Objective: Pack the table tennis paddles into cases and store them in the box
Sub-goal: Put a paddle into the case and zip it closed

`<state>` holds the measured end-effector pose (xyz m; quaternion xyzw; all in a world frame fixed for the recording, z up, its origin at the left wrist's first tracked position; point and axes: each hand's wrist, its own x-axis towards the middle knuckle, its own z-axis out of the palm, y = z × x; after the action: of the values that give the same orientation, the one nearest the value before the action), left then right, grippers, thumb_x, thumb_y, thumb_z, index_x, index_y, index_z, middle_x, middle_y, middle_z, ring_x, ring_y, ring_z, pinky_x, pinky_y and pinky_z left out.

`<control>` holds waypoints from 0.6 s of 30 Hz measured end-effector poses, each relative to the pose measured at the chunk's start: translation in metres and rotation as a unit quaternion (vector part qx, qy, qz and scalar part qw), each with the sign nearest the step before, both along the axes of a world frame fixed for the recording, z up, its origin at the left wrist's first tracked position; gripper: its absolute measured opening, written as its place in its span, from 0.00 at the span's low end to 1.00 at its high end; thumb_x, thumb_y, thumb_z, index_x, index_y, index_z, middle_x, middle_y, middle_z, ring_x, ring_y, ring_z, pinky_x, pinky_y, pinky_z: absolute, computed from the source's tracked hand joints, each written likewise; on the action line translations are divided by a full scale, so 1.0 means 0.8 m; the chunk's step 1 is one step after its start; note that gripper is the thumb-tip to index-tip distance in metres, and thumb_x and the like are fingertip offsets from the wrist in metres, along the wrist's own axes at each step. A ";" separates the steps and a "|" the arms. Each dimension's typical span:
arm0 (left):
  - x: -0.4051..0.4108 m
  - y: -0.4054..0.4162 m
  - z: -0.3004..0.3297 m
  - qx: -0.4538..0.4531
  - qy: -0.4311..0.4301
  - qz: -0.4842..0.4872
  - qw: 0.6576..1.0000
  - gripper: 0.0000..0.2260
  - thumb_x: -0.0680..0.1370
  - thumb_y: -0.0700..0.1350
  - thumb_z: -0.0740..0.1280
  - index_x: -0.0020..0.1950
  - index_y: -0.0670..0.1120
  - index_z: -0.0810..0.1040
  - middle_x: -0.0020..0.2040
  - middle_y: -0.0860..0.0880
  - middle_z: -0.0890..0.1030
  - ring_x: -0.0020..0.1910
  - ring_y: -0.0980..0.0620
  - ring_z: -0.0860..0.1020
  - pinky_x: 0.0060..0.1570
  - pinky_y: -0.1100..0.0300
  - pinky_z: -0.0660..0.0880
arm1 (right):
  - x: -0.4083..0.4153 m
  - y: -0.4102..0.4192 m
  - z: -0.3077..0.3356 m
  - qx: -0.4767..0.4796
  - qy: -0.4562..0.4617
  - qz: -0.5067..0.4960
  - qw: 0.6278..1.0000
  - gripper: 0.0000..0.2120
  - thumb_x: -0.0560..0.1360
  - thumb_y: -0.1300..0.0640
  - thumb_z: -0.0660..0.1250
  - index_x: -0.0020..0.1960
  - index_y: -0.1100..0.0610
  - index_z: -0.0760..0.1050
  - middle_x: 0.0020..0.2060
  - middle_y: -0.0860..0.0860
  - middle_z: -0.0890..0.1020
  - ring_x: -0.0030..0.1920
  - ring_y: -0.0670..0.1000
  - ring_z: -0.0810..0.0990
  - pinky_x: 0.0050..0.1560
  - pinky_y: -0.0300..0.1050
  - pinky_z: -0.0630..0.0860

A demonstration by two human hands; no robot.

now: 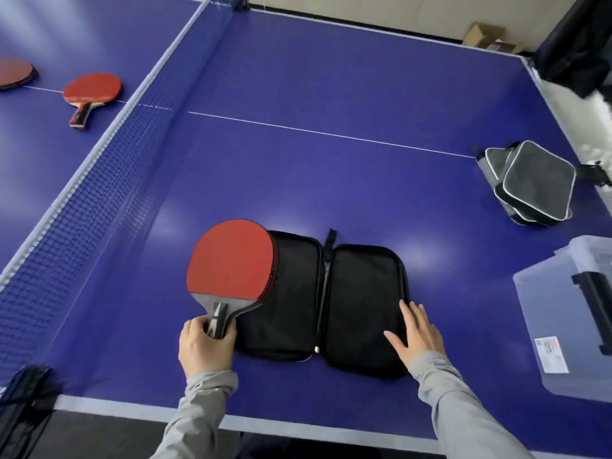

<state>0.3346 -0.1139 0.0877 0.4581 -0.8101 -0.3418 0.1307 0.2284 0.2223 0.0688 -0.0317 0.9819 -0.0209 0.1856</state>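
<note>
A black paddle case point(298, 293) lies unzipped and spread flat on the blue table, near its front edge. My left hand point(203, 346) grips the handle of a red paddle point(230, 260), whose blade overlaps the case's left half; another paddle's edge shows just beneath it. My right hand point(419, 332) rests with straight fingers on the case's right half. Beyond the net, one more red paddle point(91, 91) lies on the table, and part of another paddle point(15, 72) shows at the left edge. A clear plastic box point(563, 326) sits at the right.
The net point(109, 167) runs diagonally across the left side. Two grey zipped cases point(533, 183) are stacked at the far right of the table. A dark bag point(23, 392) hangs at the lower left corner. Cardboard boxes point(490, 39) sit on the floor beyond the table.
</note>
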 end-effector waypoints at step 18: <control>-0.074 0.277 -0.040 0.021 -0.017 -0.118 0.993 0.16 0.62 0.39 0.79 0.42 0.34 0.77 0.41 0.38 0.78 0.45 0.36 0.76 0.44 0.47 0.73 | 0.001 0.116 -0.024 -0.031 -0.032 0.034 0.998 0.34 0.77 0.38 0.52 0.76 0.49 0.41 0.77 0.49 0.47 0.76 0.50 0.42 0.74 0.50 0.52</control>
<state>0.2752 0.1077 0.0556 0.3677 -0.8532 -0.3640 0.0659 0.2295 0.3147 0.0493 -0.0704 0.9726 -0.0459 0.2166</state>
